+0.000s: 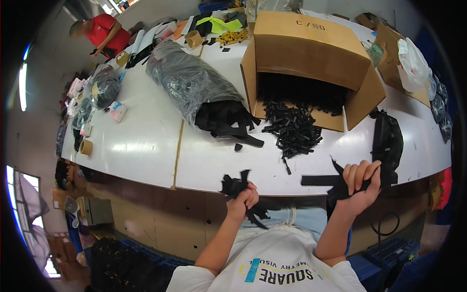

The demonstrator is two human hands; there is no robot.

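Observation:
My left hand (242, 200) is closed around a bunch of black fabric strips (233, 185) at the table's front edge, their ends sticking out above and below the fist. Farther right, my right hand (361, 184) grips more black strips (319, 180), one long flat end pointing left. Just behind that hand lies a dark bundle (387, 138), partly hidden by it. Beyond my hands, small black pieces (293, 127) spill in a heap from an open cardboard box (311, 46) lying on its side. A clear plastic bag (187, 73) full of black strips (226, 119) opens toward me.
The white table (136, 151) has a seam running across it. A tape roll (86, 147) and wrapped bundles (104, 87) stand at the left. Yellow pieces (232, 37) lie at the back. A person in red (104, 34) works at the far left. A white plastic bag (413, 63) hangs right.

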